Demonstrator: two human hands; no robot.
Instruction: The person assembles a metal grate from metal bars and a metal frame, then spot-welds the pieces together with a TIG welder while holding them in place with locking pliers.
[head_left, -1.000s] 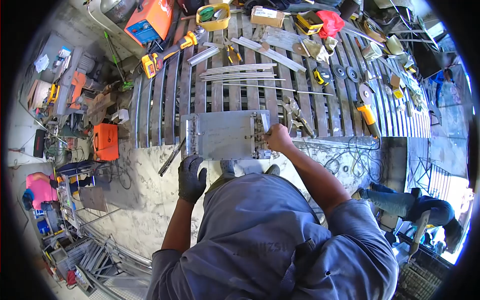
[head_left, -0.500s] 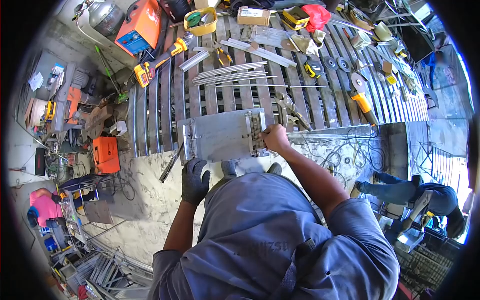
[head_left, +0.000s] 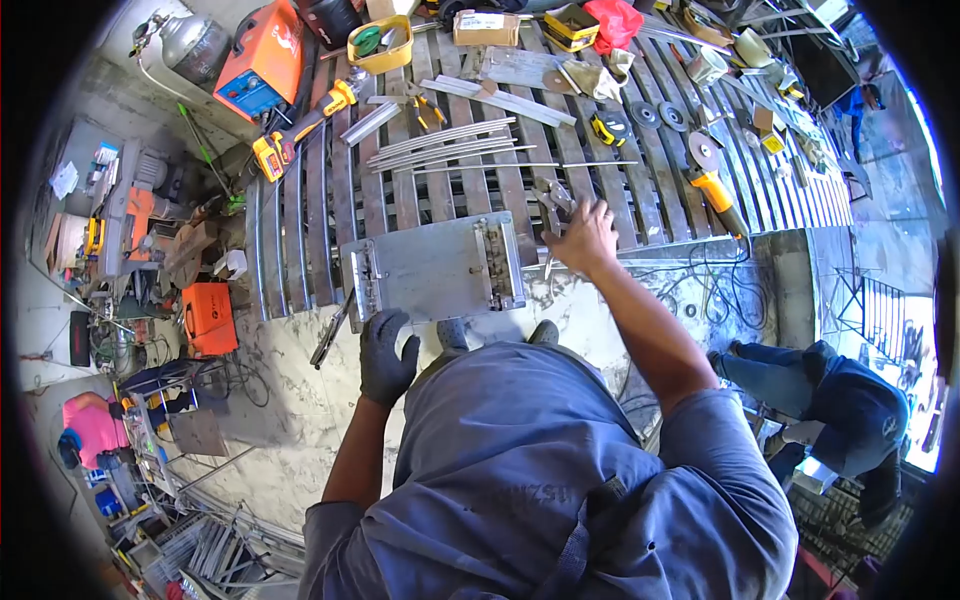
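Observation:
A grey metal plate point(head_left: 425, 268) with a bracket strip point(head_left: 497, 262) along its right side lies at the front edge of the slatted bench. My left hand point(head_left: 388, 358), in a dark glove, is at the plate's lower left edge, thumb apart from the fingers. Beside it, a dark long-handled tool point(head_left: 333, 330) sticks out from the plate's left side. My bare right hand point(head_left: 588, 242) reaches over locking pliers point(head_left: 553, 194) to the right of the plate, thumb and fingers spread. Its palm hides part of the pliers' handles.
Metal rods point(head_left: 450, 148), a tape measure point(head_left: 608, 128), cutting discs point(head_left: 658, 116) and pliers point(head_left: 426, 108) lie on the slatted bench point(head_left: 640, 205). Angle grinders point(head_left: 715, 190) rest on both sides. An orange welding machine point(head_left: 262, 62) stands back left. Cables trail below. Two people work farther off.
My right hand has left the plate's right edge and moved right, over the locking pliers, its fingers spreading. My left hand stays by the lower left edge. The view has shifted slightly.

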